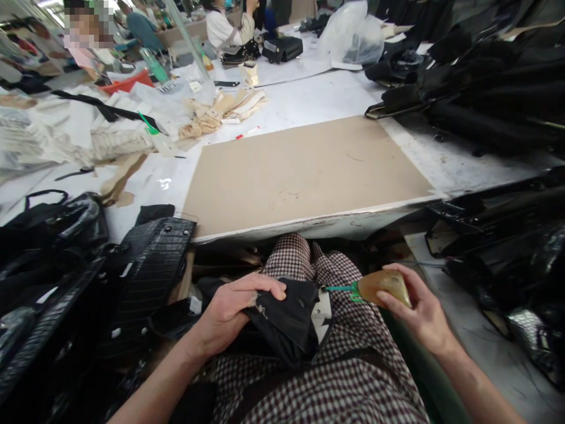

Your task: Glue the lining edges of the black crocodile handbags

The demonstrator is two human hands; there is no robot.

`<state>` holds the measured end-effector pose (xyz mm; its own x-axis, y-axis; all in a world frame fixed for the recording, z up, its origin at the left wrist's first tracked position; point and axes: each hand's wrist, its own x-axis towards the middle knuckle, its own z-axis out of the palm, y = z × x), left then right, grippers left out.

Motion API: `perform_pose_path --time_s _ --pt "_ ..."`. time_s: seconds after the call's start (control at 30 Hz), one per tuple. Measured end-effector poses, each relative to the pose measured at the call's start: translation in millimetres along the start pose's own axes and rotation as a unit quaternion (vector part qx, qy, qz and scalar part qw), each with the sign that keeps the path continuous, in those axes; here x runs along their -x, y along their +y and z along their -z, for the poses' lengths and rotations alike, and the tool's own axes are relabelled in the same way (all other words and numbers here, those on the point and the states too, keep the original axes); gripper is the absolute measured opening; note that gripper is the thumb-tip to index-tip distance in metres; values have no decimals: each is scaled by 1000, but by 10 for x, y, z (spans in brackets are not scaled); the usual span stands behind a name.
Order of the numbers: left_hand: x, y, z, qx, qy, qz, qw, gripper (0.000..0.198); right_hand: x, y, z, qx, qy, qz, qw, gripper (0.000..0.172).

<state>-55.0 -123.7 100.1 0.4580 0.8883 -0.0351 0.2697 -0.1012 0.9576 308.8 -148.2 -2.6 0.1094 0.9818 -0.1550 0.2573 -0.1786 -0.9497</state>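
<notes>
In my lap lies a black bag piece (289, 321) on checked trousers. My left hand (233, 309) grips its left edge, fingers curled over the fabric. My right hand (417, 309) is closed on a small amber squeeze bottle (384, 285) with a green nozzle (342, 289), whose tip points left and sits at the piece's pale right edge. Both hands are below the front edge of the work table.
A tan board (304, 171) lies on the white table just ahead. Black crocodile-pattern bags (150, 259) pile at the left, black bag parts (485, 88) at the right. Paper patterns and scraps (220, 112) lie further back. Other people sit at the far end.
</notes>
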Motion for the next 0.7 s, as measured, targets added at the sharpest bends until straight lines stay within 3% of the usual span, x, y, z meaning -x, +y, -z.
perform_pose_path --time_s 0.17,0.47,0.7 --pt "34 28 -31 -10 -12 -7 1000 25 -46 22 18 5 -6 -10 1000 49" --pt "90 50 -75 -30 -20 -50 998 23 75 -11 105 -38 -93 -102 990 52" --pt "130 13 -68 -30 -28 -45 998 23 69 62 14 -51 -20 -71 996 53"
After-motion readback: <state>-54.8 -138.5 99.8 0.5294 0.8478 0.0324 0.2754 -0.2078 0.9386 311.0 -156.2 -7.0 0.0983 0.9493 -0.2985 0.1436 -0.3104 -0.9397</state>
